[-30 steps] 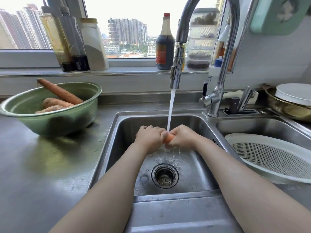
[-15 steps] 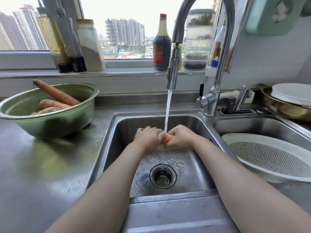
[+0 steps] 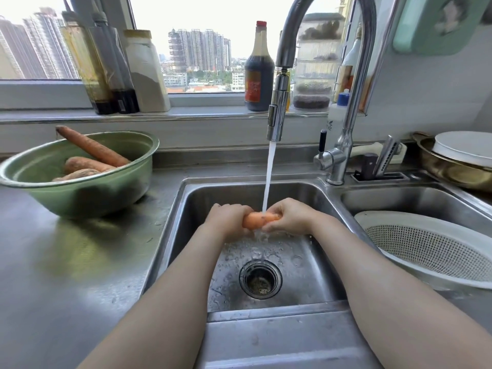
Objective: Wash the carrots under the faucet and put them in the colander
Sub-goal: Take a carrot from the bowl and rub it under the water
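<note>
Water (image 3: 268, 179) falls from the faucet (image 3: 278, 115) in a thin stream and lands on the carrot (image 3: 257, 219), which lies level across the left basin of the sink (image 3: 191, 209), above the drain (image 3: 260, 279) and clear of the bottom. Both hands hold it: the left hand (image 3: 229, 218) has its fingers curled round the thick end, and the right hand (image 3: 288, 215) wraps the narrow end, so only the orange middle shows between them, wet where the stream strikes it. Spray and drops dot the steel under the hands. The colander (image 3: 399, 215), white and finely pierced, sits tilted in the right basin, well apart from the hands. To the left, on the counter (image 3: 66, 262), stands a green bowl (image 3: 80, 193) with three more carrots (image 3: 90, 149) in it, their skins dull and earthy; the longest leans on the far rim with its end poking over the edge, and the two shorter ones lie beside it lower down. On the sill (image 3: 213, 114) behind the sink stand a dark bottle (image 3: 258, 75) with a red cap, a pale jar (image 3: 146, 73) and several taller bottles at the left. At the far right a brass-coloured pan (image 3: 452, 171) holds a white plate (image 3: 463, 147).
</note>
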A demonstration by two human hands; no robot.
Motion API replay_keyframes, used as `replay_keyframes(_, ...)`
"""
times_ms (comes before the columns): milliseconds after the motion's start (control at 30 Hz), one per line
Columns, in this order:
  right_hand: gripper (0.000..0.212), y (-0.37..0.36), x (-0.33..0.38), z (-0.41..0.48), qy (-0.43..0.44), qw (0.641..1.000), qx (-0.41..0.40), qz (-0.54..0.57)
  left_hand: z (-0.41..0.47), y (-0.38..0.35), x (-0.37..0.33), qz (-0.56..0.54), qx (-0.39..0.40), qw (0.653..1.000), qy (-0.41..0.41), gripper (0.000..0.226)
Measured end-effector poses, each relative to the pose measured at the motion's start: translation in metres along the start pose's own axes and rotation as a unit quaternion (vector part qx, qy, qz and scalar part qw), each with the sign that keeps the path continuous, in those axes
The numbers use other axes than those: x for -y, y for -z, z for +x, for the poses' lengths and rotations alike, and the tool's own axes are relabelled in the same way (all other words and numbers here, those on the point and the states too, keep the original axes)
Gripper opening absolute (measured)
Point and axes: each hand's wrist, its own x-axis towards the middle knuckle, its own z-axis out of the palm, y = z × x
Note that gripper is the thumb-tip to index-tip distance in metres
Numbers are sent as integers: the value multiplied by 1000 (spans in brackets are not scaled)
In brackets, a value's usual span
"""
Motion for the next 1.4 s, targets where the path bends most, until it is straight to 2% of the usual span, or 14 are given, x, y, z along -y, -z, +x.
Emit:
replay_keyframes(133,24,3,6,-3,6,999,-31,-22,-2,2,4,-34,-66,997,5,43)
replay_keyframes(300,53,5,15,-1,-26,979,-143,-145,-6,7,-5,-120,-111,987,-2,38)
replay_keyframes(367,50,5,15,-1,-31,979,-126,-157,-7,7,-6,-136,-120,983,-8,41)
replay_keyframes(533,34,-7,15,0,-26,993,3,-118,-6,7,-1,-121,-107,987,5,41)
replay_keyframes(733,40,3,29,-6,-10,969,-104,-226,-7,12,-8,-108,-130,985,-21,40)
replay_keyframes(967,34,-5,16,2,21,984,-82,-155,-5,13,-2,-84,-159,984,-1,44)
replay_keyframes(1100,35,-10,19,3,54,971,-177,-154,-9,13,-7,-129,-136,980,66,41)
replay_keyframes(1133,38,-12,23,3,39,968,-215,-126,-9,13,-8,-149,-125,977,85,41)
replay_keyframes(1167,53,-13,26,2,7,968,-243,-67,-9,13,-9,-165,-115,974,100,43)
replay_keyframes(1233,96,-16,31,2,-95,953,-246,148,-8,12,-11,-188,-100,970,118,44)
replay_keyframes(1267,103,-18,31,3,-136,930,-218,261,-7,11,-13,-197,-98,968,122,45)
replay_keyframes(1300,93,-19,31,3,-152,905,-171,358,-7,11,-16,-206,-97,966,122,48)
replay_keyframes(1333,70,-21,30,4,-150,886,-116,423,-6,10,-19,-215,-97,964,120,51)
replay_keyframes(1400,25,-26,30,4,-123,877,-80,458,-5,8,-24,-250,-84,959,105,55)
